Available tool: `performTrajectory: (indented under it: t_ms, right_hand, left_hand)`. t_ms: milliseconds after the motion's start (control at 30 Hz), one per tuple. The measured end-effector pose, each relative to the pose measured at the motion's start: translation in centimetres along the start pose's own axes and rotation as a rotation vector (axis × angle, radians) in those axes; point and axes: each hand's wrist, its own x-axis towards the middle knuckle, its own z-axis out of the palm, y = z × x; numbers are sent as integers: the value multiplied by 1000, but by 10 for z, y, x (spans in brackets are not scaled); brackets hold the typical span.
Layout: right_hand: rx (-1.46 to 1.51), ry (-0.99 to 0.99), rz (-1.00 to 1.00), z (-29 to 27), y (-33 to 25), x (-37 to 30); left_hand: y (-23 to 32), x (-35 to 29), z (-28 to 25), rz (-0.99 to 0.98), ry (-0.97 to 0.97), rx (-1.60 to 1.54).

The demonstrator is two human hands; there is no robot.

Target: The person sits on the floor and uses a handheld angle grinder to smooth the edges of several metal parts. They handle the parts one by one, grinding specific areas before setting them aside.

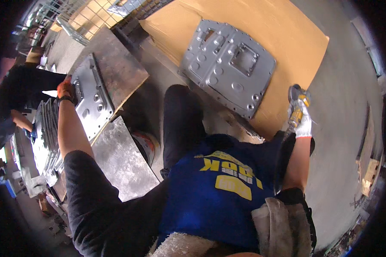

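Angle grinder: yellow body (295,117), round disc end up, in the right hand, to the right of the cardboard's lower corner, near the torso side.
Right hand: white-gloved (304,123), fingers closed around the grinder; forearm bare behind a red cuff.
Cord or hose: dark (282,160), ran down along the right forearm from the grinder; which kind, could not tell.
Left plate: grey metal, holed (91,103), lay on the brown tabletop (122,58), tilted in view.
Left hand: orange-gloved (65,88), at the left plate's far left edge, dark band at wrist; finger spread and firmness of hold could not be told.
Cover plate: large, grey, rectangular opening and raised round bosses (221,70), lay on cardboard (302,45), ahead of the torso, well apart from the left hand.
Metal sheet: bare, scuffed (121,160), just beside the tabletop's near edge.
Bucket: partly hidden (153,145), beside the sheet.
Plate stack: thin grey plates on edge (47,137), left of the left forearm.
Co-worker: dark clothes (15,92), at far left; dark-gloved hand (32,133) at the stack, grip unclear.
Wire mesh: basket-like (94,19), beyond the tabletop.
Towel: greyish (283,227), by the right elbow.
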Motion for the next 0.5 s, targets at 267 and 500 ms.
performTrajectory:
  t_ms: [267, 500]
  right_hand:
    - [-471, 23, 41, 52, 7, -30]
    - [-644, -121, 45, 95, 21, -55]
  left_hand:
    - [335, -298, -40, 617, -84, -815]
    - [478, -602, 21, 1131, -1370, -760]
